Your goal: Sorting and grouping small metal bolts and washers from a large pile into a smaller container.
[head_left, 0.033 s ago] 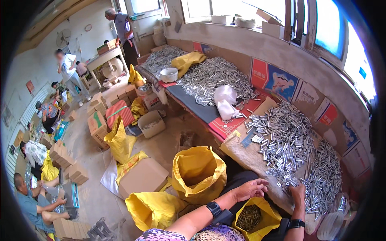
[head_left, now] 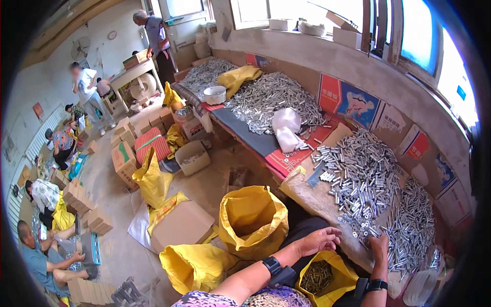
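Observation:
My left hand [head_left: 319, 241] is held above a yellow sack, palm turned toward the pile, its fingers loosely bent and apart with nothing visible in them. At the near edge of the metal pile, my right hand [head_left: 379, 246] has its fingertips pressed together among small washers [head_left: 364, 230]; what they grip is hidden. Beyond it lies a heap of silvery metal sleeves [head_left: 360, 174], with a heap of thinner bolts [head_left: 411, 225] on the right. Below my hands, the open yellow sack [head_left: 335, 291] contains brassy bolts [head_left: 316, 277].
An open yellow sack [head_left: 253, 225] and another yellow sack [head_left: 197, 268] stand left of me beside a flattened cardboard box [head_left: 182, 225]. White plastic bags [head_left: 287, 130] lie on the long bench. Several people work along the far left; one person [head_left: 56, 263] sits near stacked cartons.

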Demonstrator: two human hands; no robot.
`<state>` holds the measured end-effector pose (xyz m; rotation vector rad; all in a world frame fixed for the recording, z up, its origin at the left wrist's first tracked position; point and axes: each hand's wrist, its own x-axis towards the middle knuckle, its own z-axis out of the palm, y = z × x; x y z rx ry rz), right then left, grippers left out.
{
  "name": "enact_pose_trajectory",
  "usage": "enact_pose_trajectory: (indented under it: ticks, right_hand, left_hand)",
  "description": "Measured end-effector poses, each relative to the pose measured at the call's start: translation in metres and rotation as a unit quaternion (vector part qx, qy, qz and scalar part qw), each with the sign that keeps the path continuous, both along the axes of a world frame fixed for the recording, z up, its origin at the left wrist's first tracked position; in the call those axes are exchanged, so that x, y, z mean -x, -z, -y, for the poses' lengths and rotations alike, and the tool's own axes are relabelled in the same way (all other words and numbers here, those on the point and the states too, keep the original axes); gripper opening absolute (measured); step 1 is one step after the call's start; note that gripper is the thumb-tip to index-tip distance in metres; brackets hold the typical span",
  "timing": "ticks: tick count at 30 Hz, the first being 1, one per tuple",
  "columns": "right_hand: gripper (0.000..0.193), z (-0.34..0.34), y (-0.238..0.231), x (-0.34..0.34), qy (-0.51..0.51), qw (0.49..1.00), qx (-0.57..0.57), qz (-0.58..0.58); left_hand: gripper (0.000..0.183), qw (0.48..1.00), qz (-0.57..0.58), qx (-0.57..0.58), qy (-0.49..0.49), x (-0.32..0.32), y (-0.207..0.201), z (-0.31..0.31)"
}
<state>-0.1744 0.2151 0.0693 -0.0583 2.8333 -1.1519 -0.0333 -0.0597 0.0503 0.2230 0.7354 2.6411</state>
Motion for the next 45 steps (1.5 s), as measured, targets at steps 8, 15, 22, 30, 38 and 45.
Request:
enact_pose_trajectory:
  ticks: [8, 15, 22, 30, 38, 45]
  right_hand:
    - [0.010, -0.024, -0.002, 0.001, 0.118, 0.987, 0.097, 0.042]
    - [0.016, -0.018, -0.004, -0.006, 0.171, 0.799, 0.562, 0.127]
    - [0.016, -0.021, -0.009, -0.005, 0.185, 0.654, 0.709, 0.188]
    - [0.019, -0.011, -0.013, 0.001, 0.093, 0.654, 0.719, 0.219]
    - [0.019, 0.001, -0.022, -0.006, 0.069, 0.731, 0.635, 0.240]
    - [0.020, 0.005, -0.027, -0.016, 0.042, 0.761, 0.601, 0.240]
  left_hand:
    - [0.032, 0.999, 0.016, 0.039, -0.011, 0.000, 0.000, 0.000]
    - [0.030, 0.992, 0.060, 0.108, -0.025, 0.007, -0.014, 0.002]
    - [0.027, 0.968, 0.083, 0.231, -0.053, 0.024, -0.032, -0.012]
    - [0.023, 0.903, 0.084, 0.405, -0.120, 0.071, -0.043, -0.024]
    - [0.019, 0.769, 0.007, 0.609, -0.194, 0.122, -0.024, -0.030]
    - [0.035, 0.548, -0.046, 0.818, -0.170, 0.144, -0.039, -0.053]
